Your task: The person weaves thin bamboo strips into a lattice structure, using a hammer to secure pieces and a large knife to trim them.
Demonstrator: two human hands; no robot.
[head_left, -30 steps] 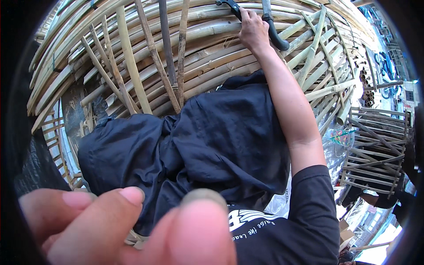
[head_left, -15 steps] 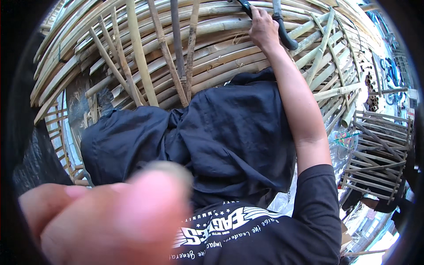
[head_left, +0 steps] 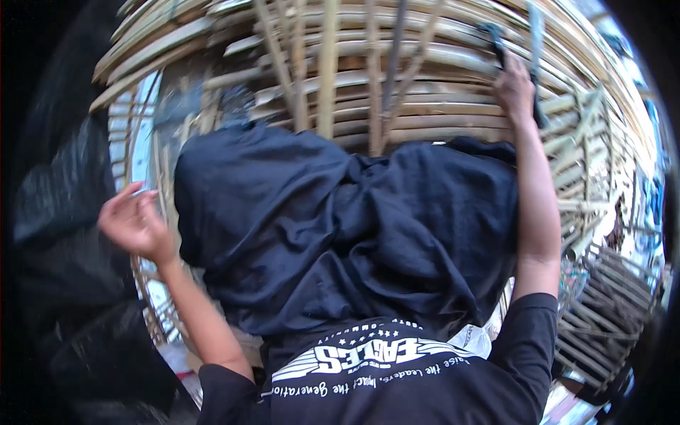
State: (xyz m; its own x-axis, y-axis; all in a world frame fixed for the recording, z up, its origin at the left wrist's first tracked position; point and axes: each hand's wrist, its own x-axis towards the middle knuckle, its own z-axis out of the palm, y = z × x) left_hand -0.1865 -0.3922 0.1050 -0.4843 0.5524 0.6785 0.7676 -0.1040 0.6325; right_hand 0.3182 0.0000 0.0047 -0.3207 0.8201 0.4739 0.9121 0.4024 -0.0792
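Observation:
My right hand (head_left: 515,88) is closed on the dark handle of a tool (head_left: 500,51) with a short crosswise head, like a hammer. Just beside it on the right lies a second tool (head_left: 536,35) with a grey-blue metal part and a black curved handle; its exact kind is unclear. Beneath both are split bamboo strips (head_left: 446,78). My left hand (head_left: 138,223) is raised at the left of my lap, its fingers loosely bent and apart, with nothing seen in it. Dark cloth (head_left: 354,234) covers my legs.
Several bamboo poles (head_left: 328,71) stand up between my knees and the strips. A bamboo lattice (head_left: 584,142) is at the right, a slatted frame (head_left: 602,312) nearer on that side. Black plastic sheeting (head_left: 64,191) hangs at the left.
My left hand has dropped from close in front of the camera to beside my left thigh. The view has shifted, so the scene appears farther right. My right hand keeps its hold on the tool.

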